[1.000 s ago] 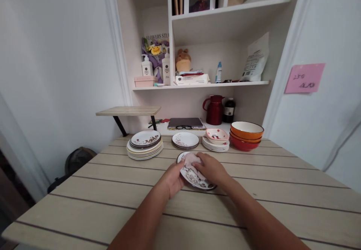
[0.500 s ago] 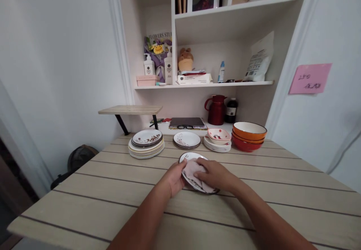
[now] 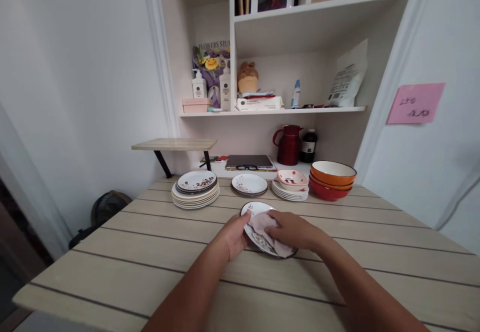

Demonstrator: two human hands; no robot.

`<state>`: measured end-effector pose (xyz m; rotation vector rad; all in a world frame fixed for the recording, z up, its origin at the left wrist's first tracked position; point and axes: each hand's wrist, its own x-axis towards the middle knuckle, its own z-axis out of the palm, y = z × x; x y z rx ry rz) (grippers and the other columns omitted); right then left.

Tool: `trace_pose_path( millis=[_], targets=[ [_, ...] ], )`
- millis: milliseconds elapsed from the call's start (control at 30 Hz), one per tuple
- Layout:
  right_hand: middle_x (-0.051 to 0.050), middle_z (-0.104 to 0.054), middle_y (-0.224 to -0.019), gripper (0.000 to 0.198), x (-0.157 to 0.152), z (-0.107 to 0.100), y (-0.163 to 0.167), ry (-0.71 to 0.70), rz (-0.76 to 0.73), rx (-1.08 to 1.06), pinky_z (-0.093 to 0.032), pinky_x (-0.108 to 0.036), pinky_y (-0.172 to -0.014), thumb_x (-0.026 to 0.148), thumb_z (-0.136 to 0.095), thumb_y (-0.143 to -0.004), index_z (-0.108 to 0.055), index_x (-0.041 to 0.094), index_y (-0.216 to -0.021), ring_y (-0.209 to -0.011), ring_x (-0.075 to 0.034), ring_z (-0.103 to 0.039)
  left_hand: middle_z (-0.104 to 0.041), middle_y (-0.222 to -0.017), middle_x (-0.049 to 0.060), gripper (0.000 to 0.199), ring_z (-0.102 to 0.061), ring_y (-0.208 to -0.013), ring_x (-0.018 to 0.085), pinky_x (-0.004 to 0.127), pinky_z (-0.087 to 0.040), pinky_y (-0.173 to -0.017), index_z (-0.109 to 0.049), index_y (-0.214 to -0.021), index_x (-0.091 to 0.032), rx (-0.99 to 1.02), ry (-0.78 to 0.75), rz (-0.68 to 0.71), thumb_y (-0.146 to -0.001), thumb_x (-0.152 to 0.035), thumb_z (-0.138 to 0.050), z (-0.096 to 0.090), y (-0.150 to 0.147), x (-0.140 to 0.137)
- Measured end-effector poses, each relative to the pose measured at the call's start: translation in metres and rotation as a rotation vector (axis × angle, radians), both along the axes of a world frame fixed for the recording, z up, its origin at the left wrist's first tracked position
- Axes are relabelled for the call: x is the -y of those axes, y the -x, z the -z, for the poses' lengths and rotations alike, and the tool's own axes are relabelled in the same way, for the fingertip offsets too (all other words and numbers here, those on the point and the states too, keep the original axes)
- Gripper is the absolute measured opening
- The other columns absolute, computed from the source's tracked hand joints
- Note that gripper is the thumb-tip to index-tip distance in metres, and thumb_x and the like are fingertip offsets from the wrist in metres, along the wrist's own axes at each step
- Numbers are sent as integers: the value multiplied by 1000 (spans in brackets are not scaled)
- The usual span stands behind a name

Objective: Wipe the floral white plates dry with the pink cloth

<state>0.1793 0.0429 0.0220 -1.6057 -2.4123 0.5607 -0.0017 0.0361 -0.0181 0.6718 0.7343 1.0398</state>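
Note:
A white plate (image 3: 258, 239) with a dark rim and a floral pattern is tilted just above or on the table; I cannot tell whether it touches. My left hand (image 3: 236, 234) grips its left edge, with the thumb over the rim. A pale pinkish cloth (image 3: 264, 220) is pressed against the plate's face by my right hand (image 3: 290, 229), whose fingers are closed on it. Behind the plate stands a short stack of similar dark-rimmed plates (image 3: 249, 184). Part of the held plate's right side is hidden by the cloth and my right hand.
On the wooden table (image 3: 150, 252), a taller plate stack (image 3: 195, 192) stands back left. A pink dotted bowl (image 3: 292, 179) sits on small plates (image 3: 290, 193), beside stacked orange and red bowls (image 3: 332, 179). A small raised shelf (image 3: 174, 144) and a red jug (image 3: 288, 144) stand behind.
My right hand and the cloth have shifted slightly right across the plate, uncovering more of its pattern. My left hand keeps its grip on the edge.

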Motion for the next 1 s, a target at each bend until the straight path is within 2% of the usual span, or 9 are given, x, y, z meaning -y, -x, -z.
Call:
trace_pose_path(
  millis=[133,233,400,567,667,800,867,1000],
  targets=[
    [-11,-69,-110,48,9,-1,-1,-1,-90,-73,-42,-35,-80,40,-58,-76,-60,20,-120,-94,-27,-62,-74,-97,13,33,-69,-82,21,30,-53,-76,-65,-106,-12,-16,2,-13,-85,-36,-63,1,0,-1],
    [-11,-68,-113,48,8,5,8,-68,-85,-147,-42,-34,-81,40,-58,-77,-59,20,-120,-96,-26,-62,-74,-93,14,32,-68,-77,21,31,-53,-74,-65,-105,-10,-25,4,-16,-88,-36,-58,2,0,-3],
    [-11,-66,-114,40,-7,18,20,-199,36,-172,-41,-33,-80,41,-56,-80,-59,19,-114,-98,-26,-61,-73,-92,14,35,-68,-78,21,33,-53,-78,-64,-110,-9,-2,-10,-9,-92,-35,-50,1,-1,-5],
    [-16,-66,-115,41,-16,16,14,-161,166,-65,-40,-34,-78,38,-51,-83,-57,15,-117,-102,-29,-61,-73,-100,14,38,-68,-87,20,32,-52,-84,-63,-114,-12,22,-41,-8,-88,-38,-57,-2,-3,0],
    [-17,-68,-112,42,-8,8,8,-100,140,44,-40,-36,-73,40,-47,-84,-58,16,-116,-96,-31,-63,-73,-100,14,39,-68,-88,22,33,-52,-83,-64,-113,-12,18,-39,-2,-86,-39,-61,-2,-3,2],
    [-17,-70,-103,39,9,-1,3,-49,61,127,-40,-36,-69,42,-47,-82,-63,16,-107,-87,-30,-64,-73,-99,14,38,-69,-85,22,33,-53,-80,-65,-110,-12,8,-19,2,-84,-40,-63,0,-1,2],
    [-16,-70,-102,38,15,-2,4,-48,-16,86,-40,-36,-71,40,-49,-81,-64,17,-108,-88,-29,-64,-73,-98,13,37,-69,-83,21,31,-53,-78,-65,-109,-12,5,-12,-8,-85,-40,-62,1,-1,0],
    [-12,-67,-116,46,16,4,16,-112,-106,-107,-42,-34,-80,35,-53,-79,-57,21,-123,-97,-26,-61,-73,-94,14,34,-68,-76,20,31,-53,-74,-66,-104,-10,6,4,-9,-87,-39,-58,3,0,-4]
  ],
)
